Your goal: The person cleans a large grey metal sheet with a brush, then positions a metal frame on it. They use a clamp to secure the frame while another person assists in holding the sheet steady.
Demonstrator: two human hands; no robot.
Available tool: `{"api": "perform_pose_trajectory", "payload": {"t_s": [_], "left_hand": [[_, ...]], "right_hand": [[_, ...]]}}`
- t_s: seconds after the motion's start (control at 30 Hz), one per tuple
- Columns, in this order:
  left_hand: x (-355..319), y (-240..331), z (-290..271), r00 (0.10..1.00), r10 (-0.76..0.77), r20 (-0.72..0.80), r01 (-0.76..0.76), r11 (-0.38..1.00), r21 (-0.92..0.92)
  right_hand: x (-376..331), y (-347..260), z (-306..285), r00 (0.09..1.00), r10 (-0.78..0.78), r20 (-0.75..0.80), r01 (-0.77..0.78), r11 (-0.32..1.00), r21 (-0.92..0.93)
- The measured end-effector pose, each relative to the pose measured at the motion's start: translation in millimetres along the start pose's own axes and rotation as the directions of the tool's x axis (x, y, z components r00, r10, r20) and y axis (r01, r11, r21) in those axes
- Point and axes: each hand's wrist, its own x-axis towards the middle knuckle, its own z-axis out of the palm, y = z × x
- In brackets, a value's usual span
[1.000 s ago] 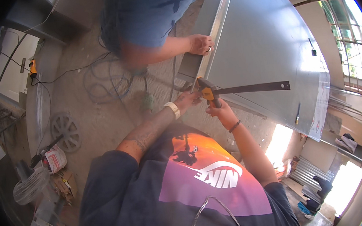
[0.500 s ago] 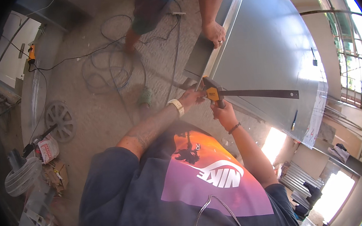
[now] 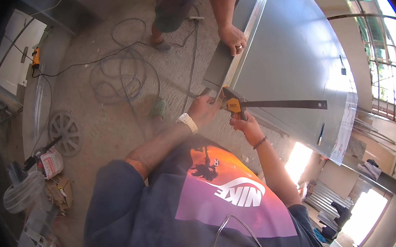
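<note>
My right hand is wrapped round the handle of a yellow and black bar clamp. Its long dark bar points right, over a large grey sheet-metal panel. The clamp's head sits by the near end of the panel's folded edge. Close to that same corner, my left hand is closed with its fingers bent; a small grey piece shows beside them, but what it grips I cannot make out. Further up the edge, a co-worker's hand presses on the metal.
Coiled cable lies on the rough floor at the left, near a grey spoked wheel. A white fan stands at the lower left. Across the panel lies a small pen-like tool. The co-worker's legs are beyond the metal edge.
My left hand has turned and drawn back a little, its wrist higher and more bent. The co-worker's leg has shifted to the right. My right hand and the clamp stay nearly in place.
</note>
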Motion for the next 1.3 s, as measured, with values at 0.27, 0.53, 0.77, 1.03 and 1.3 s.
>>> {"api": "perform_pose_trajectory", "payload": {"t_s": [0.27, 0.53, 0.77, 1.03, 1.3], "left_hand": [[12.4, 12.2, -8.4, 0.999, -0.015, -0.030, 0.008, 0.980, -0.200], [16.8, -16.0, 6.0, 0.996, 0.028, -0.089, -0.042, 0.985, -0.168], [50.2, -46.9, -10.0, 0.991, 0.097, 0.091, -0.090, 0.993, -0.074], [51.2, -6.9, -51.2, 0.969, -0.100, 0.224, 0.111, 0.993, -0.040], [0.6, 13.6, -41.0, 0.862, -0.327, 0.388, 0.409, 0.900, -0.150]], "right_hand": [[-2.3, -11.1, 10.9, 1.000, -0.004, -0.030, 0.004, 1.000, 0.022], [-1.3, -7.8, 15.9, 0.999, -0.048, -0.025, 0.049, 0.998, 0.042], [9.5, 0.9, 13.3, 0.994, -0.106, -0.022, 0.106, 0.994, 0.007], [34.2, 9.5, 20.5, 0.995, -0.099, -0.029, 0.085, 0.946, -0.314], [43.0, 13.7, 29.7, 0.991, -0.136, -0.017, 0.115, 0.895, -0.431]]}}
